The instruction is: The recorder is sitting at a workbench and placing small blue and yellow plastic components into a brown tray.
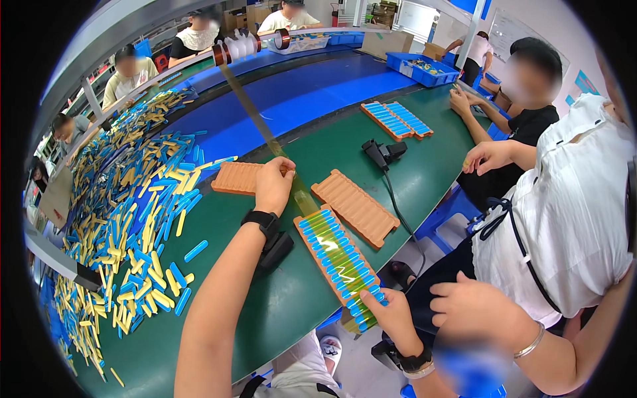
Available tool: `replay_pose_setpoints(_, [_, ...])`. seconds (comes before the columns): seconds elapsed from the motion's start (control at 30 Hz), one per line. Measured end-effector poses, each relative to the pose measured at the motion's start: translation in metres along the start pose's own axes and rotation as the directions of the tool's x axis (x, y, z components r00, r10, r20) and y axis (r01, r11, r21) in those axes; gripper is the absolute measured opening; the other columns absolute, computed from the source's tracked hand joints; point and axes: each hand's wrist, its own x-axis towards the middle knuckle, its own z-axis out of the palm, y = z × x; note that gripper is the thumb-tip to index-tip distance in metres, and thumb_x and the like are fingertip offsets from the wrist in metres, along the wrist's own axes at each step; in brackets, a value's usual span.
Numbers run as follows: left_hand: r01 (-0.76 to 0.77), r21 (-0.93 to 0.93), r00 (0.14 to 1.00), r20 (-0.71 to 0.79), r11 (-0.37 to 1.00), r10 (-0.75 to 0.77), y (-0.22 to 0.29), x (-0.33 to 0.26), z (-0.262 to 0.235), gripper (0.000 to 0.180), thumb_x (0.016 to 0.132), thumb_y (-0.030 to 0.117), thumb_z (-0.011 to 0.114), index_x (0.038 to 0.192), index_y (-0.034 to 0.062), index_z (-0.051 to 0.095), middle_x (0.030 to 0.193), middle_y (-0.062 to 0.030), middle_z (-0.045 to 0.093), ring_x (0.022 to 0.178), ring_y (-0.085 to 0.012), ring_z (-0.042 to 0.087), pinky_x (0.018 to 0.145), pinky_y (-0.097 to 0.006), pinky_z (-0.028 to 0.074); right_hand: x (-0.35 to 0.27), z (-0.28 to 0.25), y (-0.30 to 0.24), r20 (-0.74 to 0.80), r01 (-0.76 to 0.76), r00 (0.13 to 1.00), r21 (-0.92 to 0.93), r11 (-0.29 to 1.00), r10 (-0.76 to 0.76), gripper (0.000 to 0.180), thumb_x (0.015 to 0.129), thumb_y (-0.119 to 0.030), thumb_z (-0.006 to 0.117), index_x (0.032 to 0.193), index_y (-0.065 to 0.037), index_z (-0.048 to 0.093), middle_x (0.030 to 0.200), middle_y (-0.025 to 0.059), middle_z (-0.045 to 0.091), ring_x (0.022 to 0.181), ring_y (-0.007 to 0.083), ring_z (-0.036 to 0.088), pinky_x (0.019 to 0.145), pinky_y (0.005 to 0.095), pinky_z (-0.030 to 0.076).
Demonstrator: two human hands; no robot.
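A long strip of yellowish clear tape (pixel 302 199) runs down from a roll on an overhead bar. My left hand (pixel 273 187) is closed, pinching the strip's edge above the table. Below it, an orange-brown slotted tray (pixel 317 257) bears a row of blue flat strips (pixel 310 232), with the tape lying over their middles. My right hand (pixel 397 320) grips the tray's near end, thumb on top of the tape; its other fingers are mostly hidden. Beside this tray lies a bare slotted tray (pixel 357 207). Another bare tray (pixel 233 178) sits partly behind my left hand.
Loose blue and yellow strips (pixel 149 265) are heaped at left. Two filled trays (pixel 397 121), a black device with a cable (pixel 383 154) and a blue bin (pixel 424 71) stand farther right. A person in white (pixel 537 219) stands close at right; others sit around the table.
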Motion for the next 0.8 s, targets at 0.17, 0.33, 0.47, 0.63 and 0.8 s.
replay_pose_setpoints(0.17, [-0.096,0.165,0.994,-0.036,0.982,0.103,-0.001,-0.002,-0.001,0.012,0.078,0.007,0.068,0.088,0.0012,0.067,0.074,-0.0102,0.066,0.068,-0.0223,0.063,0.066,-0.033,0.049,0.0,-0.001,0.0,0.035,-0.072,0.997,0.063,0.995,0.07,0.027,0.088,-0.025,0.066,0.087,0.002,0.07,0.069,0.0012,0.067,0.059,0.005,0.058,0.052,0.0218,0.045])
replay_pose_setpoints(0.33, [-0.096,0.315,0.995,0.014,0.944,0.096,0.0,-0.001,-0.009,0.019,0.077,0.012,0.07,0.093,0.0026,0.066,0.09,-0.0149,0.059,0.088,-0.0294,0.057,0.082,-0.039,0.046,0.003,0.0,0.005,0.038,-0.03,0.999,0.031,0.999,0.029,0.029,0.088,-0.026,0.067,0.085,0.003,0.069,0.068,0.0025,0.067,0.059,0.0056,0.059,0.051,0.0226,0.045])
replay_pose_setpoints(0.47, [-0.082,0.357,0.99,-0.078,0.931,0.117,0.01,-0.007,-0.015,0.029,0.075,0.012,0.072,0.102,0.0062,0.062,0.101,-0.0153,0.053,0.099,-0.033,0.049,0.087,-0.042,0.043,0.003,0.003,0.002,0.035,-0.001,0.999,0.014,1.0,0.001,0.03,0.087,-0.027,0.068,0.083,0.003,0.069,0.068,0.0037,0.067,0.058,0.0068,0.06,0.05,0.0233,0.045])
replay_pose_setpoints(0.63, [-0.542,0.141,0.837,0.188,0.829,0.515,0.08,-0.071,-0.036,0.027,0.079,0.008,0.063,0.104,0.0019,0.055,0.101,-0.018,0.055,0.097,-0.0354,0.052,0.085,-0.043,0.043,0.004,-0.004,0.002,0.041,-0.048,0.998,0.001,0.999,0.048,0.029,0.088,-0.025,0.066,0.085,0.004,0.069,0.072,0.0028,0.067,0.061,0.0062,0.06,0.054,0.0214,0.045])
replay_pose_setpoints(0.8, [-0.702,-0.036,0.542,0.622,0.711,0.566,0.099,-0.175,-0.059,0.031,0.077,0.008,0.059,0.107,0.0005,0.061,0.108,-0.0139,0.061,0.102,-0.0283,0.058,0.09,-0.038,0.044,0.005,-0.002,0.0,0.061,-0.089,0.994,-0.02,0.996,0.09,0.028,0.089,-0.024,0.065,0.087,0.003,0.069,0.075,0.0008,0.067,0.065,0.0041,0.058,0.057,0.0197,0.044])
